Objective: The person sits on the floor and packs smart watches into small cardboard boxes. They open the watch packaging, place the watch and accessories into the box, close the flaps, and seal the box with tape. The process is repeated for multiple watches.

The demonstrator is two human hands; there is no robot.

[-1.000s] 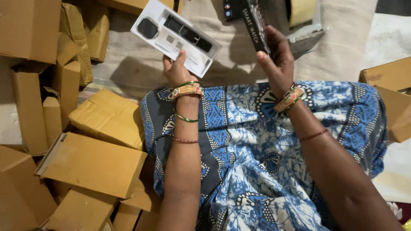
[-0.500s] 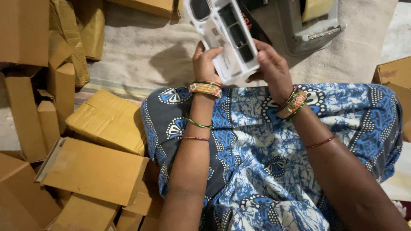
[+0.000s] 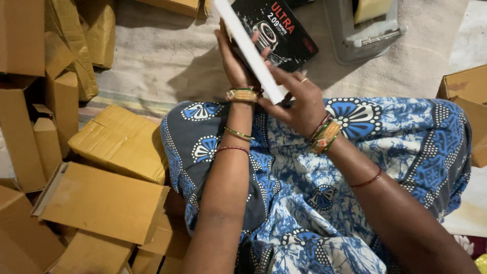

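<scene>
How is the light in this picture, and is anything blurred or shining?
Head view: soft, even light; the hands and white box throw a soft shadow on the beige cloth; the black box shows slight sheen; the picture is sharp, with the cardboard cartons slightly stretched at the left edge.

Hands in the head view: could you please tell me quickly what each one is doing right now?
Left hand: closed around the white box, gripping it from behind.
Right hand: holding the same white box at its lower end.

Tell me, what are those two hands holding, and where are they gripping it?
Both grip a white-edged black box: the left hand behind its long white side, the right hand at its lower corner.
</scene>
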